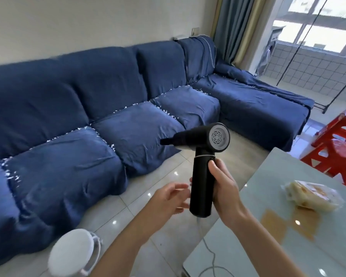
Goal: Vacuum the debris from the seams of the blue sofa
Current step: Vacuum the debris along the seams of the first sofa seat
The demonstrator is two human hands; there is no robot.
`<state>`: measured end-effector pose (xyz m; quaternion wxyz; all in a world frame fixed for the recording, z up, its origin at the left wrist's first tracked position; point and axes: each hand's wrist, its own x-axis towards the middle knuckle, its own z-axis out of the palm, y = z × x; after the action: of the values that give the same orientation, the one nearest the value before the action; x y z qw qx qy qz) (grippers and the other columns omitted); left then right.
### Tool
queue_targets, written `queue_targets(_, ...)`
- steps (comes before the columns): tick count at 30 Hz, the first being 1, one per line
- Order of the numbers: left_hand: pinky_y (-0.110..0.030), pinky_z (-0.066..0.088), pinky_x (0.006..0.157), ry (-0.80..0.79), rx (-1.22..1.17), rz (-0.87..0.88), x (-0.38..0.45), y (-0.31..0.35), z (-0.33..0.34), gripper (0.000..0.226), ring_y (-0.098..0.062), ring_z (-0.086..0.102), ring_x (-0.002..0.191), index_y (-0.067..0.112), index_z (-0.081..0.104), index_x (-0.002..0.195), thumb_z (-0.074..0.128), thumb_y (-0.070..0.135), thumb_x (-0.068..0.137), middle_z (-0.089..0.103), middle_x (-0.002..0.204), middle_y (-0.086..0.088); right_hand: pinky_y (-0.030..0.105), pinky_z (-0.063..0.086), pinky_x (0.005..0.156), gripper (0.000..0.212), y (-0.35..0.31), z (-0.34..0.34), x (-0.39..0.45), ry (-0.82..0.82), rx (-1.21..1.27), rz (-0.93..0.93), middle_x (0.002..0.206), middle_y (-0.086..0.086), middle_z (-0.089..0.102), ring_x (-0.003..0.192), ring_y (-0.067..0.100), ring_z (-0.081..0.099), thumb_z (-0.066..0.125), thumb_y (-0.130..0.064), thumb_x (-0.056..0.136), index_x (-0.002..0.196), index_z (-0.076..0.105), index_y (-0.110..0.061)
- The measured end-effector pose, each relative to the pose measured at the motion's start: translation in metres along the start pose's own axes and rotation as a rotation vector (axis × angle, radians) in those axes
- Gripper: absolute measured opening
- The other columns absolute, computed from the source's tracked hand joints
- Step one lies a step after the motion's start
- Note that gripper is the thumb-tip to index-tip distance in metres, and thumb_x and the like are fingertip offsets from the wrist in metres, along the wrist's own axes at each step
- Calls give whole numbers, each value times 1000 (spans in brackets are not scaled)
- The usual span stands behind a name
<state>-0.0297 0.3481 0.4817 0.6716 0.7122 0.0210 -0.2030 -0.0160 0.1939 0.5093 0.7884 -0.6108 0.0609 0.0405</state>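
The handheld vacuum point(203, 166) is held upright in the air, out in front of the blue sofa point(100, 120) and well apart from it, its narrow nozzle pointing toward the middle seat cushions. The right hand point(224, 186) is wrapped around the black cylindrical handle, thumb pressed near the top of the grip just under the silver ring, where a switch may sit, though the blur makes that hard to confirm. The left hand point(172, 196) hovers just beside the handle with fingers spread and loosely curved, gripping nothing. White debris point(166, 112) lies scattered along the sofa's seams, between the seat cushions and where they meet the backrests, untouched so far. The vacuum looks compact, rigid and light enough for one hand, with a smooth, possibly slippery plastic body, so the best hold is mid-handle where the right hand already grips, leaving the thumb free. The sofa's cover is soft and wrinkled and will likely bunch or get sucked up under the nozzle, and the scraps look light enough to scatter. Beside the sofa's front stands a glass table point(288, 246) with a wrapped snack point(312, 196).
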Motion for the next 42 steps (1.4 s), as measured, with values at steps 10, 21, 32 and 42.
queue_targets(10, -44, 55, 90, 191, -31, 69, 48, 12, -152, 41, -22, 72, 84, 18, 66, 100, 80, 30, 63, 75, 89, -2, 44, 45, 61, 20, 23, 158, 128, -197, -39, 54, 93, 14, 51, 83, 30, 55, 57, -43, 87, 92, 60, -24)
queue_targets(21, -43, 55, 86, 413, -100, 91, 113, 13, -290, 52, -25, 71, 87, 17, 65, 97, 77, 42, 52, 75, 88, -4, 52, 46, 90, 12, 48, 296, 245, -363, -73, 148, 93, 11, 56, 94, 31, 54, 58, -39, 83, 80, 64, -29)
queue_targets(32, -38, 54, 79, 714, -84, 14, 206, 25, -378, 29, -24, 67, 77, 24, 65, 97, 79, 23, 72, 73, 85, -3, 43, 55, 74, 12, 61, 390, 391, -567, -156, 315, 71, 7, 64, 72, 28, 66, 50, -25, 89, 88, 57, -15)
queue_targets(42, -40, 54, 90, 922, -176, -60, 258, 19, -443, 48, -7, 69, 89, 28, 66, 96, 80, 46, 54, 74, 92, 12, 36, 56, 68, 15, 85, 474, 461, -790, -313, 316, 86, 4, 59, 73, 24, 64, 68, -18, 92, 100, 55, -18)
